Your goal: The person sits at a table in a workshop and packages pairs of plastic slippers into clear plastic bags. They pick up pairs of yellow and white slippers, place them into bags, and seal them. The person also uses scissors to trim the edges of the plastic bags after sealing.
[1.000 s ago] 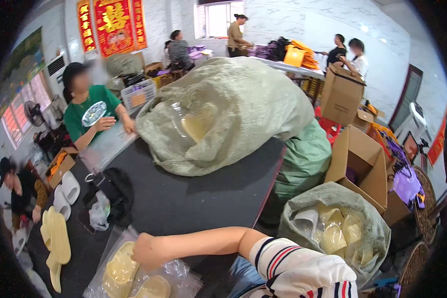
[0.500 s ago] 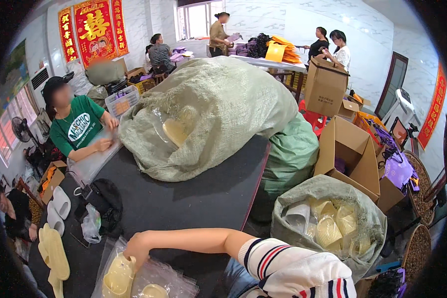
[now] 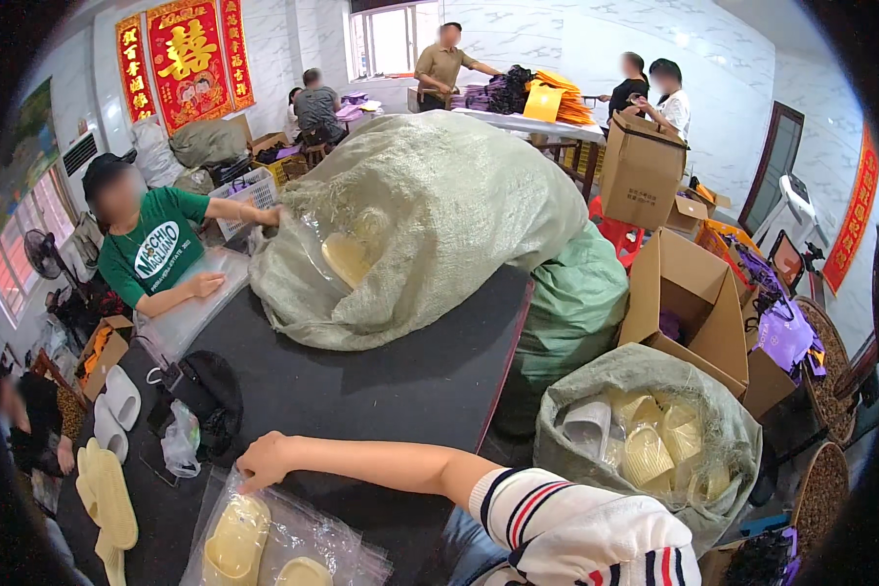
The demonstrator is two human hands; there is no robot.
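My right hand (image 3: 264, 460) reaches in from the lower right and pinches the top edge of a clear plastic bag (image 3: 199, 523). Inside that bag lies a pale yellow slipper (image 3: 237, 537). A second yellow slipper (image 3: 305, 571) shows beside it, partly cut off by the lower edge, among more clear bags (image 3: 337, 537) on the dark table (image 3: 361, 400). My left hand is out of view.
A big woven sack (image 3: 439, 195) with a bagged slipper at its mouth covers the far table. Yellow slippers (image 3: 117, 493), white slippers (image 3: 117, 400) and a fan-like black item sit left. An open sack of bagged slippers (image 3: 654, 444) stands right. A green-shirted co-worker (image 3: 156, 244) touches the big sack.
My right hand has moved off the yellow slipper, up to the bag's top edge; the slipper now lies flat in the bag. The green-shirted co-worker has reached an arm to the big sack.
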